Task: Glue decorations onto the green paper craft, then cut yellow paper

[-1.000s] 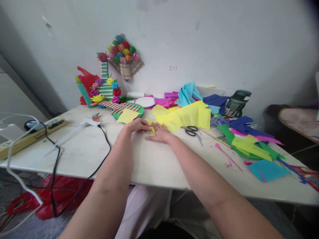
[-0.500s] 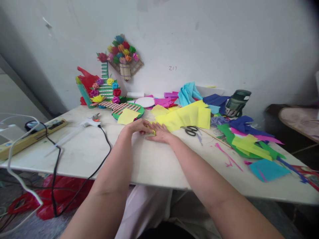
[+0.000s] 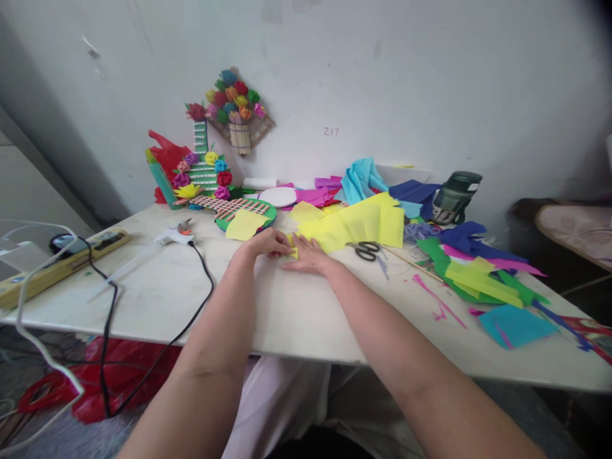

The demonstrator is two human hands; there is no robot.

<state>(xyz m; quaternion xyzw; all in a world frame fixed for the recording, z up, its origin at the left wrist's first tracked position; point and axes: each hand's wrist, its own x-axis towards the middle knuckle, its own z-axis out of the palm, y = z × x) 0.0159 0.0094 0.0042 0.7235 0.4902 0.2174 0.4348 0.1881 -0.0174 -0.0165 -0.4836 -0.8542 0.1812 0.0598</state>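
Observation:
Both my hands meet at the middle of the white table (image 3: 296, 312) over a small yellow paper piece (image 3: 292, 250). My left hand (image 3: 268, 243) is curled, its fingertips pinching the paper's left edge. My right hand (image 3: 308, 254) lies flat on the paper with fingers stretched out, pressing it to the tabletop. Most of the piece is hidden under the fingers. Black-handled scissors (image 3: 366, 250) lie just right of my right hand. A stack of yellow paper sheets (image 3: 358, 223) sits behind it.
A glue gun (image 3: 172, 237) with a black cord lies at the left, beside a yellow power strip (image 3: 62, 261). Paper-flower crafts (image 3: 205, 172) stand at the back by the wall. Coloured paper scraps (image 3: 478, 274) cover the right side, with a dark green tape dispenser (image 3: 456, 196) behind.
My hands stay over the yellow piece; the fingers have shifted only slightly, the left fingertips closing a little more on the paper.

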